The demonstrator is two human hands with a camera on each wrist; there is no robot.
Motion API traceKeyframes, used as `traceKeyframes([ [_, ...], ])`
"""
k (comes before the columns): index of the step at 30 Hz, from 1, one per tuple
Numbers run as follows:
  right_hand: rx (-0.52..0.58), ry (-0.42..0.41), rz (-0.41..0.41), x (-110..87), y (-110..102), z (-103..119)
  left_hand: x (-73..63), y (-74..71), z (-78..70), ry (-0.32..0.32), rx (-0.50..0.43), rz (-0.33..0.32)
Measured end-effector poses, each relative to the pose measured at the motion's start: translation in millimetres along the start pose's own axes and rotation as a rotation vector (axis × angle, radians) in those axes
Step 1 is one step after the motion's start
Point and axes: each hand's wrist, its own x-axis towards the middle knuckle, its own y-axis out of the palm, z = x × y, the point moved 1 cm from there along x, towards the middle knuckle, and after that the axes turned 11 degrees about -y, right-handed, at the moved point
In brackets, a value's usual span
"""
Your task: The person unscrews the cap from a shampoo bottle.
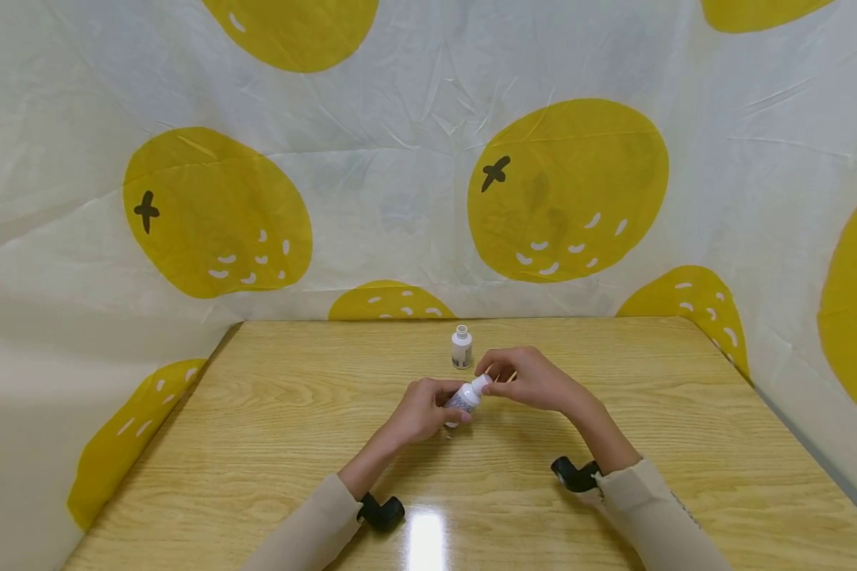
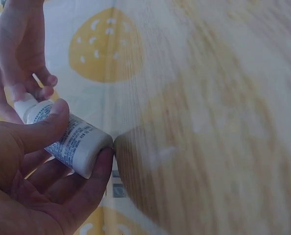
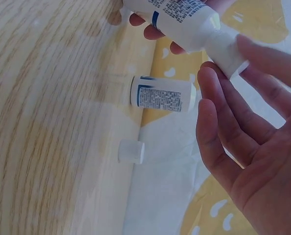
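My left hand (image 1: 420, 410) grips a small white bottle (image 2: 73, 138) with printed text, thumb on one side and fingers curled round the other. The bottle is tilted, its neck end pointing toward my right hand (image 1: 534, 381). With thumb and fingers, the right hand pinches the white cap (image 3: 227, 53) on the bottle's neck. Just behind the hands, a second white bottle (image 1: 461, 350) stands upright with its threaded mouth uncovered. A loose white cap (image 3: 131, 152) sits on the table beside that bottle in the right wrist view; the right hand hides it in the head view.
The wooden table (image 1: 314, 381) runs back to a hanging white cloth (image 1: 386, 214) with large yellow fruit prints, which also covers the sides. Black wrist-worn devices (image 1: 382, 514) show at both sleeves.
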Motion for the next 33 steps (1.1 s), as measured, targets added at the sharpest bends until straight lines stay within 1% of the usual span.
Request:
traceKeyframes([
  [4, 0.010, 0.016, -0.010, 0.1, 1.3, 0.3, 0.5, 0.3, 0.5, 0.002, -0.001, -0.003],
  [11, 0.008, 0.094, -0.017, 0.3, 2.7, -0.2, 0.5, 0.7, 0.9, 0.000, 0.004, -0.004],
  [13, 0.011, 0.100, -0.011, 0.1, 2.4, -0.1, 0.3, 0.6, 0.9, 0.000, 0.007, -0.002],
  [15, 0.019, 0.095, -0.005, -0.3, 1.9, 0.2, 0.2, 0.6, 0.6, -0.003, 0.007, 0.000],
  [17, 0.026, 0.072, 0.002, -0.5, 0.9, 0.5, 0.1, 0.5, 0.3, -0.009, 0.004, 0.001],
  [23, 0.001, 0.011, 0.005, -1.0, -0.6, 1.7, -0.1, 0.4, -0.2, -0.018, 0.001, 0.001],
  [30, 0.020, 0.017, -0.018, -0.7, 1.9, 2.0, -1.5, 1.0, 0.1, -0.012, 0.000, 0.003],
  [33, 0.010, 0.023, -0.030, -0.7, 2.5, 1.4, -1.5, 1.2, 0.2, -0.011, 0.004, -0.002],
])
